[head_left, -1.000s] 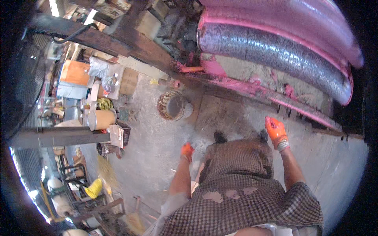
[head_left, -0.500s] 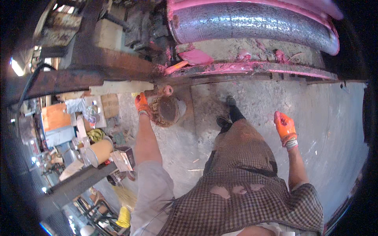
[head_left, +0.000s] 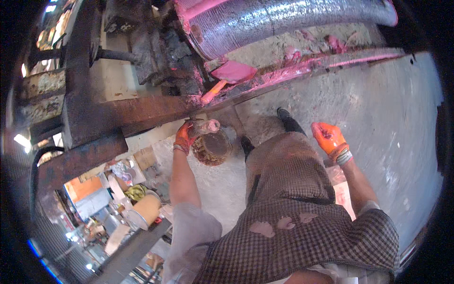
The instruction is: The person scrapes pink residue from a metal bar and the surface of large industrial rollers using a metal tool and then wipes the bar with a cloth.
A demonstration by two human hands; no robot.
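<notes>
My left hand (head_left: pixel 184 137), in an orange glove, grips the near end of a short pink-stained tool handle (head_left: pixel 207 127) that lies over a round rusty can (head_left: pixel 212 147) on the floor. My right hand (head_left: pixel 330 139), also gloved in orange, hangs free over the concrete with curled fingers and nothing in it. Above both hands runs a big grey metal roller (head_left: pixel 283 19) smeared with pink paste. A pink scoop (head_left: pixel 229 75) sits on the machine's ledge just above the can.
A heavy rusty machine frame (head_left: pixel 118 113) crosses the upper left. A pink-stained rail (head_left: pixel 331 61) runs along the roller's base. My feet (head_left: pixel 288 120) stand on grey concrete. Buckets, drums and clutter (head_left: pixel 127 199) fill the lower left, beside a steel beam (head_left: pixel 137 246).
My view has swung closer to the machine. My left hand has reached forward from beside my body to the can and closed on the tool handle. My right hand has stayed raised at the side.
</notes>
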